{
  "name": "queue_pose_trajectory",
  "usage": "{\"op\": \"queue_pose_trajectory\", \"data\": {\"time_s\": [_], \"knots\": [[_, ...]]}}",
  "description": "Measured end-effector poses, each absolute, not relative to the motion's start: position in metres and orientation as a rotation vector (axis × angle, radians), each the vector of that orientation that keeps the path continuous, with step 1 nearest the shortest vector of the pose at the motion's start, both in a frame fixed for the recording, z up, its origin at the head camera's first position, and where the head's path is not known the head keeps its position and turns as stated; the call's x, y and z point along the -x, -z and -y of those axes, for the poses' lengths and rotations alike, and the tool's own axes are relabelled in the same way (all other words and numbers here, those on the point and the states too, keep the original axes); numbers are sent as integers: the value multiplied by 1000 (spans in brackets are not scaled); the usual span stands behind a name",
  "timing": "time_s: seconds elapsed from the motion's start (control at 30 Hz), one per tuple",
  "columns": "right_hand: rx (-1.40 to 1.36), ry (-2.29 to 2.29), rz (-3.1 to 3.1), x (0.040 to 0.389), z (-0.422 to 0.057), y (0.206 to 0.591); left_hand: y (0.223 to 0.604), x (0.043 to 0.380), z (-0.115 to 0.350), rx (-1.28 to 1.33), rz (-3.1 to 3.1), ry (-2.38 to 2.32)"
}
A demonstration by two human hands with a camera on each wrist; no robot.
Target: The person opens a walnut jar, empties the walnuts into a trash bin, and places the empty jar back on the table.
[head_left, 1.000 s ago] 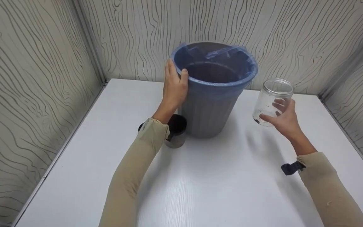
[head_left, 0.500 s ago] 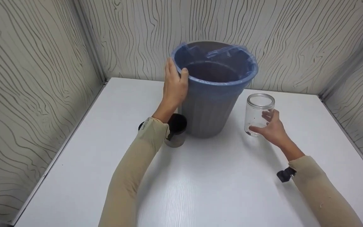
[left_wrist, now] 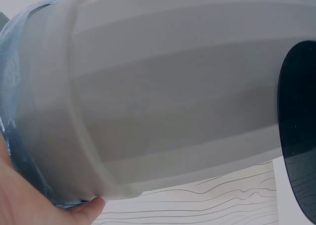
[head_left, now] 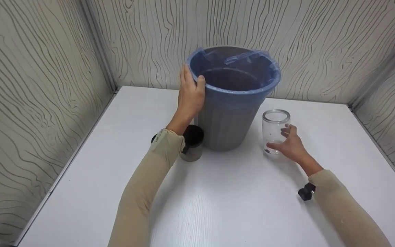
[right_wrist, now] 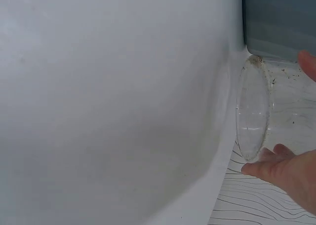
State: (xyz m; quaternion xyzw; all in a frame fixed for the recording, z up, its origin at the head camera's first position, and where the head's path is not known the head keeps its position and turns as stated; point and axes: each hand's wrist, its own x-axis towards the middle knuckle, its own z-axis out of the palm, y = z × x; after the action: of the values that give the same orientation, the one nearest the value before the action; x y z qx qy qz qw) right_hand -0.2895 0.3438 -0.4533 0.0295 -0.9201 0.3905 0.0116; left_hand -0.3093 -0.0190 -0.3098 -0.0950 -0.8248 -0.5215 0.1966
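Note:
A grey trash can (head_left: pixel 230 123) with a blue liner bag (head_left: pixel 240 97) over its rim stands on the white table. My left hand (head_left: pixel 191 95) rests against the outside of its rim, thumb and fingers mostly straight; in the left wrist view part of the left hand (left_wrist: pixel 29 200) shows beside the liner. To the right of the can is a clear jar (head_left: pixel 272 132) with an uncovered mouth and dark specks inside. My right hand (head_left: pixel 290 145) holds its right side low down, thumb in front and fingers behind. The jar stands upright at table level.
Under the left forearm stands a small container (head_left: pixel 191 152) with a dark round top (head_left: pixel 194 134), partly hidden by the sleeve. Wood-patterned walls (head_left: pixel 156 41) close off the back and sides of the table (head_left: pixel 218 206).
My right hand has brought the jar down and leftward, from above the table to table level, closer to the trash can. My left hand and the can have stayed in place.

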Motion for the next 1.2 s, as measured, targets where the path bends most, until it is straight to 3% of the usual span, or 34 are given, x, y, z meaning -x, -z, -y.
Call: {"op": "queue_pose_trajectory", "data": {"time_s": [1.2], "knots": [[6,-1162,2959,298,-346,464,308,308,18,240,2323,1446]]}}
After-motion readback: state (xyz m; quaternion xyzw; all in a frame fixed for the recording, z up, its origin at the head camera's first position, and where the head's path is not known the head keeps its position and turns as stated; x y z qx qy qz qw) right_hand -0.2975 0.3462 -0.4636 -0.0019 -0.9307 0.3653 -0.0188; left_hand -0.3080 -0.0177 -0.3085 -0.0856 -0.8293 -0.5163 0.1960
